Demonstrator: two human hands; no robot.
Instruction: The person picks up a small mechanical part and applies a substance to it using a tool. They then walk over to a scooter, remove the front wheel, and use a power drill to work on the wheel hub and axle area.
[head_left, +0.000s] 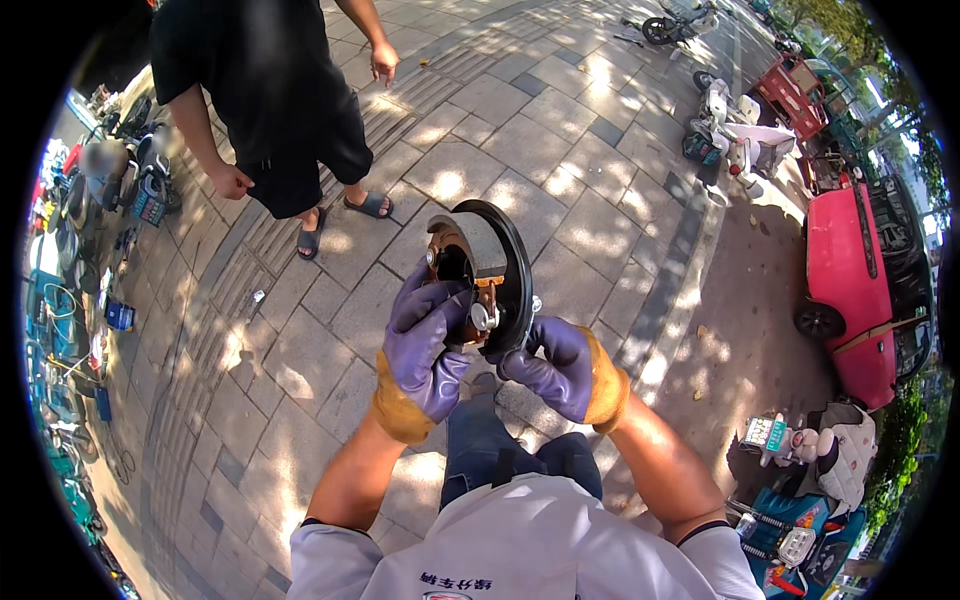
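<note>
Both my hands wear purple gloves with yellow cuffs and hold up a drum brake assembly [488,250] in front of me. It has a round black backing plate, curved brake shoes and metal fittings on its left side. My left hand [428,335] is closed on the shoe side, its fingers bent around the lower left edge. With bent fingers, my right hand [555,365] grips the lower right rim of the black plate. The fingertips behind the part are partly hidden.
A person [260,110] in dark clothes and sandals stands ahead on the left. Several scooters [740,130] and a red car [848,290] stand along the right. Parts and vehicles [110,190] crowd the left edge. Stone paving [330,340] lies underfoot.
</note>
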